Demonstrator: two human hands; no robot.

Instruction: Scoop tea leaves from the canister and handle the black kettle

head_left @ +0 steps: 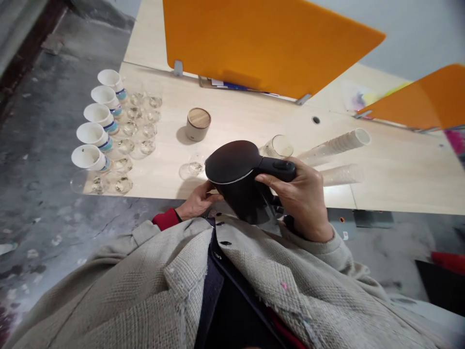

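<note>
A black electric kettle point(234, 162) with a flat lid is held up over the table's near edge. My right hand point(307, 194) is wrapped round its handle, the thumb along the side. My left hand point(198, 199) is at the kettle's left side, its thumb and fingers against the body; some fingertips are hidden behind it. Just left of the spout stands a small clear cup point(196, 166) with bits at its bottom. A clear ribbed glass point(281, 146) stands behind the handle, partly covered by the kettle.
At left stand a row of white-and-blue paper cups point(97, 115) and rows of clear cups point(125, 145) with dark bits inside. A grey canister point(198, 125) has a wooden lid. Stacked cups point(345, 140) lie at right. Orange dividers point(261, 48) edge the table point(232, 114).
</note>
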